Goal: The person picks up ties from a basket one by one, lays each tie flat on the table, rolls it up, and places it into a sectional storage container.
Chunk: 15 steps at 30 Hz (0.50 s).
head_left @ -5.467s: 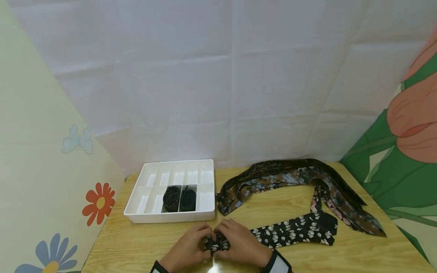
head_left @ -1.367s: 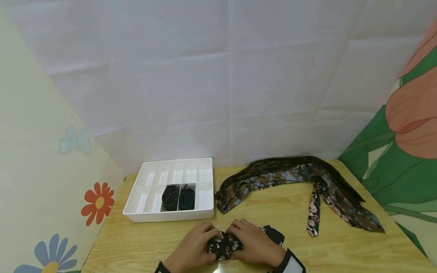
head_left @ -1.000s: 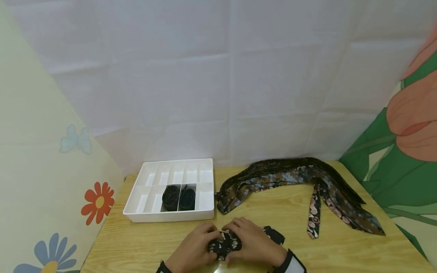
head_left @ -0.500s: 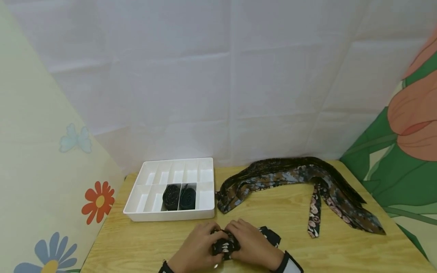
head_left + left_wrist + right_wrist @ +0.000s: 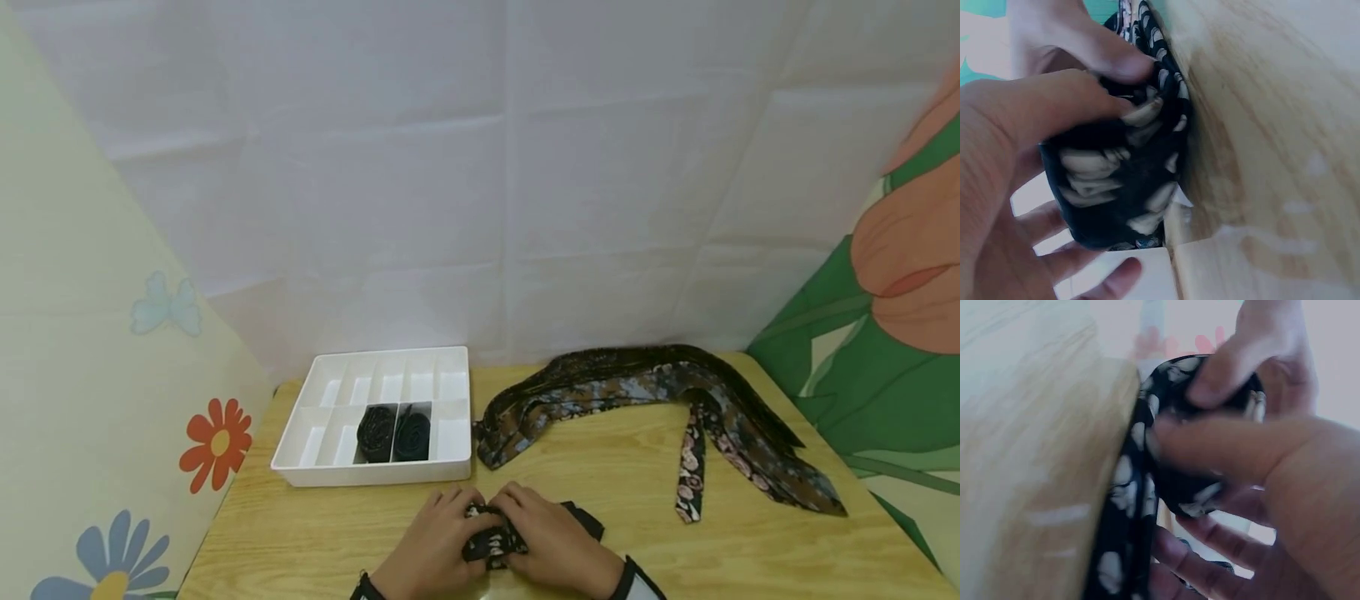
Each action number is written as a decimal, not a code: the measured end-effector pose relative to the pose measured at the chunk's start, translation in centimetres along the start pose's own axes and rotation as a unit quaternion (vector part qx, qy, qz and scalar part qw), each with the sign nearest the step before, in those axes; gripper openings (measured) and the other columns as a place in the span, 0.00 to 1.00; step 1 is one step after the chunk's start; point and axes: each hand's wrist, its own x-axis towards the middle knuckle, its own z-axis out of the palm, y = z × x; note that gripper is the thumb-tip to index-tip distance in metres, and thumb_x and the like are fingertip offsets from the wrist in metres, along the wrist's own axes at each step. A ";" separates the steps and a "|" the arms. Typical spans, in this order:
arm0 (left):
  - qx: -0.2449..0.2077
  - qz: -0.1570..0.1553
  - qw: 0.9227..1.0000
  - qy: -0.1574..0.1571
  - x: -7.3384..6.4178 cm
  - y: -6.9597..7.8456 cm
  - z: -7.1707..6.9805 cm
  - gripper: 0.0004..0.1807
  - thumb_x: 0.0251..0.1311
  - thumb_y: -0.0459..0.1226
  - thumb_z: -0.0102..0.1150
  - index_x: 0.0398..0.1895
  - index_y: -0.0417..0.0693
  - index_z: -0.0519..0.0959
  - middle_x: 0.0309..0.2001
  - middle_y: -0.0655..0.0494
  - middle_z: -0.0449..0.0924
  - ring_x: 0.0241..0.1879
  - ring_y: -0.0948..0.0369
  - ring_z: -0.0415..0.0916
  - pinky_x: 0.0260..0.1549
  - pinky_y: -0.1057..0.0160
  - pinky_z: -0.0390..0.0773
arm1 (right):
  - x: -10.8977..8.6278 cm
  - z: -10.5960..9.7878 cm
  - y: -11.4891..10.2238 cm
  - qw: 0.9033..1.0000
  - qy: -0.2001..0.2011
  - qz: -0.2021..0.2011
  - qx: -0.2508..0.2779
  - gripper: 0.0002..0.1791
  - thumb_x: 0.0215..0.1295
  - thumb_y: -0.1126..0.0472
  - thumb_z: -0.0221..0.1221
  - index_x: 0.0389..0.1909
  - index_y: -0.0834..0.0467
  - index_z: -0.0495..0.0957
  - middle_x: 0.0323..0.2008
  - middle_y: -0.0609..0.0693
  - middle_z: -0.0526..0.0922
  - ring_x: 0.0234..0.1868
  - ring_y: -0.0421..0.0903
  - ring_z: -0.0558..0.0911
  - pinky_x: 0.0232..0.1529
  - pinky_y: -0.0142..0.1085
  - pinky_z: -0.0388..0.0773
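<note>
Both hands work on a black necktie (image 5: 495, 546) with a white print, on the table at the front. The left hand (image 5: 438, 537) grips the rolled part from the left, thumb on its near side. From the other side the right hand (image 5: 551, 533) holds the same roll between thumb and fingers. In the left wrist view the roll (image 5: 1110, 187) is thick, with the thumb pressed on it. A flat length of the tie (image 5: 1124, 494) runs along the table from the roll in the right wrist view. Beyond the right hand a short dark end of the tie (image 5: 585, 521) shows.
A white divided tray (image 5: 375, 477) stands behind the hands to the left. Two rolled dark ties, one (image 5: 377, 433) beside the other (image 5: 412, 435), sit in front-row compartments. A pile of long patterned ties (image 5: 645, 383) curves along the back right; a floral end (image 5: 690, 479) hangs toward the front.
The tie's free end right of the hands has become much shorter and drawn leftward, while the roll has grown thicker. Both hands keep hold of it; tray and tie pile stay put.
</note>
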 end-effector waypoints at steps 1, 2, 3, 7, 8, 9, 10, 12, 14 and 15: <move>-0.006 -0.005 1.000 0.002 0.0 0.0 0.0 0.28 0.55 0.50 0.76 0.62 0.69 0.82 0.53 0.65 0.78 0.50 0.66 0.72 0.47 0.60 0.76 | 0.0 0.0 -0.1 1.000 0.001 0.003 -0.002 0.29 0.64 0.55 0.74 0.65 0.45 0.75 0.57 0.41 0.76 0.55 0.39 0.78 0.49 0.39 0.84; -0.013 -0.010 1.000 0.006 -0.1 0.0 0.0 0.28 0.55 0.49 0.77 0.61 0.67 0.82 0.52 0.65 0.78 0.49 0.66 0.72 0.47 0.60 0.76 | -0.1 0.0 -0.1 1.000 0.002 0.007 -0.003 0.30 0.64 0.56 0.74 0.65 0.46 0.75 0.58 0.42 0.76 0.55 0.40 0.78 0.50 0.39 0.84; -0.019 -0.014 1.000 0.011 -0.1 0.0 0.0 0.28 0.54 0.49 0.78 0.60 0.66 0.81 0.51 0.66 0.78 0.48 0.67 0.73 0.47 0.60 0.77 | -0.1 0.0 -0.1 1.000 0.002 0.010 -0.003 0.30 0.64 0.57 0.74 0.65 0.45 0.75 0.58 0.42 0.75 0.56 0.40 0.78 0.50 0.40 0.84; -0.017 -0.009 0.999 0.036 -0.1 0.0 -0.2 0.23 0.50 0.47 0.80 0.50 0.64 0.84 0.48 0.66 0.79 0.46 0.68 0.75 0.45 0.62 0.76 | -0.2 -0.2 -0.2 1.000 0.012 0.010 -0.003 0.36 0.62 0.48 0.76 0.69 0.45 0.74 0.58 0.42 0.75 0.55 0.41 0.79 0.47 0.39 0.84; -0.010 -0.004 0.999 0.042 -0.1 0.0 -0.2 0.22 0.49 0.46 0.81 0.48 0.64 0.85 0.48 0.66 0.79 0.47 0.67 0.76 0.44 0.63 0.76 | -0.3 -0.3 -0.1 1.000 0.009 0.011 0.000 0.37 0.61 0.46 0.76 0.70 0.45 0.74 0.58 0.42 0.75 0.53 0.39 0.78 0.46 0.38 0.83; -0.001 0.001 0.999 0.047 -0.1 0.1 -0.3 0.21 0.48 0.46 0.81 0.47 0.64 0.85 0.48 0.66 0.80 0.47 0.67 0.76 0.44 0.63 0.75 | -0.3 -0.3 -0.1 1.000 0.005 0.010 0.001 0.38 0.60 0.45 0.77 0.70 0.45 0.74 0.57 0.42 0.75 0.52 0.38 0.77 0.45 0.37 0.82; 0.006 0.006 0.999 0.051 0.0 0.1 -0.3 0.20 0.48 0.46 0.82 0.46 0.64 0.86 0.48 0.65 0.80 0.48 0.66 0.77 0.43 0.63 0.75 | -0.4 -0.4 0.0 1.000 0.001 0.009 0.001 0.38 0.59 0.44 0.77 0.69 0.46 0.75 0.55 0.41 0.75 0.51 0.38 0.76 0.43 0.36 0.81; 0.010 0.009 0.998 0.053 0.1 0.1 -0.4 0.19 0.47 0.46 0.82 0.44 0.64 0.87 0.48 0.65 0.80 0.49 0.65 0.77 0.44 0.63 0.75 | -0.7 -0.6 0.2 1.000 -0.008 0.005 0.003 0.34 0.61 0.48 0.77 0.67 0.48 0.76 0.53 0.42 0.75 0.49 0.37 0.74 0.42 0.33 0.79; 0.007 0.009 0.999 0.052 0.1 0.0 -0.4 0.19 0.47 0.45 0.81 0.44 0.65 0.87 0.48 0.65 0.80 0.49 0.65 0.77 0.44 0.63 0.74 | -0.9 -0.9 0.4 1.000 -0.009 -0.001 0.002 0.30 0.62 0.56 0.76 0.64 0.49 0.78 0.52 0.43 0.76 0.48 0.37 0.74 0.41 0.33 0.77; 0.005 0.008 0.999 0.051 0.2 0.0 -0.4 0.19 0.47 0.45 0.81 0.44 0.65 0.87 0.48 0.65 0.81 0.49 0.65 0.76 0.44 0.63 0.74 | -1.0 -1.0 0.5 1.000 -0.006 -0.006 -0.002 0.28 0.62 0.59 0.75 0.62 0.50 0.79 0.51 0.43 0.76 0.48 0.38 0.74 0.41 0.33 0.77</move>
